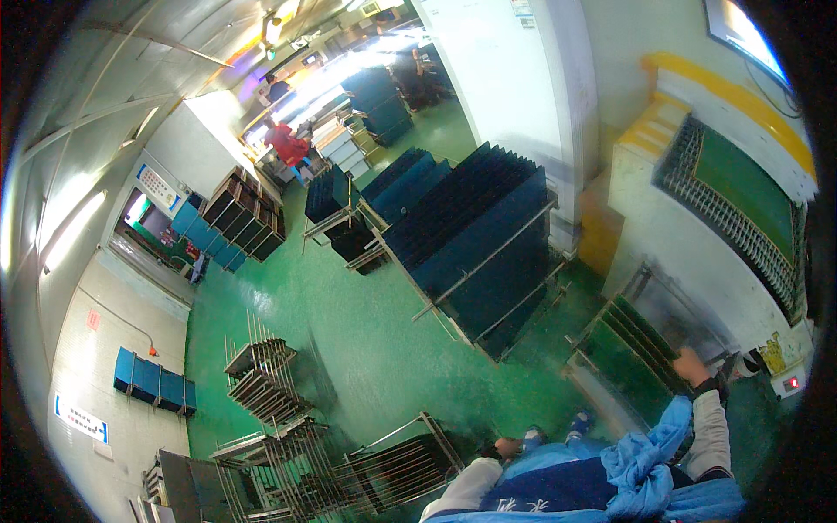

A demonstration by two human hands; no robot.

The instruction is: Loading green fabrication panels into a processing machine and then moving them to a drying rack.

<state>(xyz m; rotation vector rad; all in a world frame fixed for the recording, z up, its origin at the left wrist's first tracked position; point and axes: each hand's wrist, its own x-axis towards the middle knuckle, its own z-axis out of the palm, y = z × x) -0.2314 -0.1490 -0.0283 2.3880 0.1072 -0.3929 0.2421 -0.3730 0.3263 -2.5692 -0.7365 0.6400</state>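
Note:
At the lower right, my right hand [691, 366] reaches down to a rack of thin green panels [629, 353] standing on edge. Its fingers are closed at the upper edge of the nearest panel [667, 359]. Close to my body, my left hand [507, 448] hangs low in shadow, between my feet and a wire rack [427, 466]. Its fingers are too dark and small to make out, and no object shows in it. A blue apron with a knotted blue cloth covers part of the view below.
A conveyor machine [739, 218] with a green panel on its rollers stands at right. Ahead are large racks of dark blue panels [488, 253]. Metal racks [266, 375] stand on the green floor [366, 349] at left. A person in red [286, 144] is far off.

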